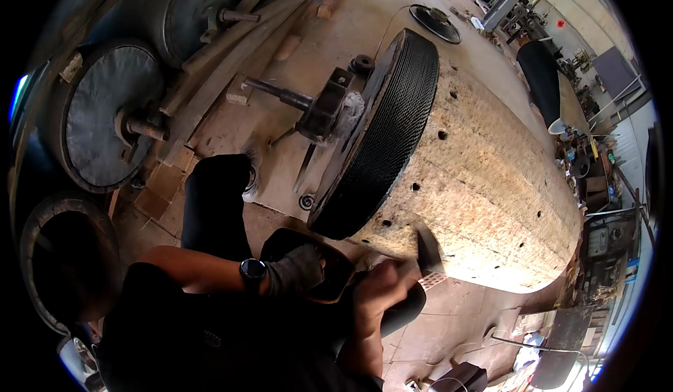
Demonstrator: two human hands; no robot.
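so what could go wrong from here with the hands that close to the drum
The right hand looks bare and is close to the rough drum, so it might get scraped. The drum is round and the right knee is near it; if it isn't braced, which I can't make out, it could roll. The watch by the gloved left hand might get knocked.

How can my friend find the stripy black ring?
Find the huge tan barrel-shaped drum across the middle. Go to its left end, where a metal shaft pokes out: the wide black ring wraps around there. Unlike the tan side beside it, rough and dotted with dark holes, the ring is black with fine ridges.
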